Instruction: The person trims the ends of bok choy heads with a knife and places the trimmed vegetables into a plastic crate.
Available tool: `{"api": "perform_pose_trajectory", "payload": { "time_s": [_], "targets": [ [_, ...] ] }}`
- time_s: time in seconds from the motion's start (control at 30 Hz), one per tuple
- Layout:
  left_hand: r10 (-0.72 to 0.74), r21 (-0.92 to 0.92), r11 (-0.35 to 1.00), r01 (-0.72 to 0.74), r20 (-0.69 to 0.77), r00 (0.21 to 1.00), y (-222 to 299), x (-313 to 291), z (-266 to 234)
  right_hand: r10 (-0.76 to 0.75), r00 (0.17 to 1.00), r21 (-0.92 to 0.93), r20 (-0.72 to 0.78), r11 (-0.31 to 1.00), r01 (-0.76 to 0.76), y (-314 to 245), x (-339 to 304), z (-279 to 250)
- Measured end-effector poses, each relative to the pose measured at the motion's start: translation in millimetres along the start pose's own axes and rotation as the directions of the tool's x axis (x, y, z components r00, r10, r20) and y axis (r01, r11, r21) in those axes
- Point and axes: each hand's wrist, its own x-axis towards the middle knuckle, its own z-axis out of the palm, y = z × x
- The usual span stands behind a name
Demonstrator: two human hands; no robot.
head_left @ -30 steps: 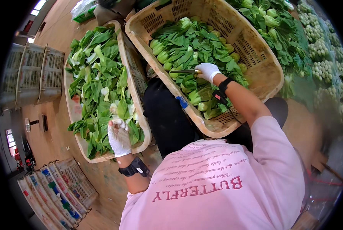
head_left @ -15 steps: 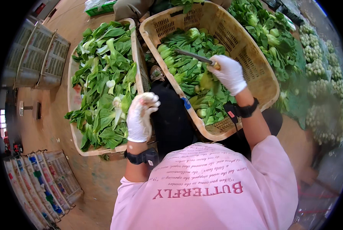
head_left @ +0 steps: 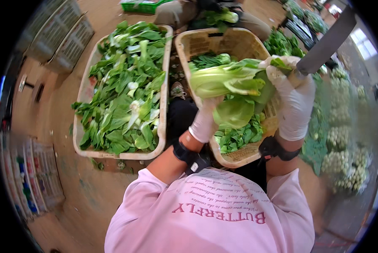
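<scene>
Brown floor beneath the right-hand crate.
Over its left edge, the left hand holds a bok choy; the right hand grips a knife.

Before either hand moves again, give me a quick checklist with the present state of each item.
1. Left hand supports the bok choy from below: ok, though most of its fingers are hidden.
2. Right hand has the knife, with its blade turned away from the left hand: ok.
3. Full grip on the knife handle: cannot tell; the right hand covers it.
4. Blade a safe distance from the co-worker across the crate: cannot tell; they look apart, but depth is unclear.
5. Floor beside the left crate free of scraps: not ok; leaf scraps lie along its near edge.
</scene>
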Motion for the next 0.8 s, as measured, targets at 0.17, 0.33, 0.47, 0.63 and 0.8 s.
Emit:
{"api": "perform_pose_trajectory", "payload": {
  "time_s": [0.17, 0.33, 0.47, 0.63, 0.8],
  "targets": [
    [0.557, 0.218, 0.83, -0.514, -0.256, 0.79, 119.1, -14.1, -11.6, 0.11, 0.96, 0.043, 0.257, 0.991, -0.125, 56.7, 3.7, 43.0],
    [0.758, 0.862, 0.482, -0.158, -0.32, 0.569, 191.5, -95.7, -35.2, 0.18, 0.887, -0.244, 0.425, 0.967, -0.079, 108.3, -8.1, 98.5],
    [0.752, 0.952, 0.202, 0.23, -0.302, 0.586, 199.9, -123.8, -45.7, -0.334, 0.717, -0.166, 0.613, 0.832, 0.529, 109.6, -35.9, 157.9],
    [0.645, 0.895, 0.236, 0.379, -0.436, 0.627, 201.6, -136.7, -50.1, -0.358, 0.512, -0.199, 0.781, 0.634, 0.747, 112.4, -60.9, 190.1],
    [0.654, 0.899, 0.181, 0.4, -0.413, 0.633, 199.1, -134.0, -55.2, -0.299, 0.47, -0.176, 0.831, 0.659, 0.731, 133.9, -59.2, 196.0]
  ]
}}
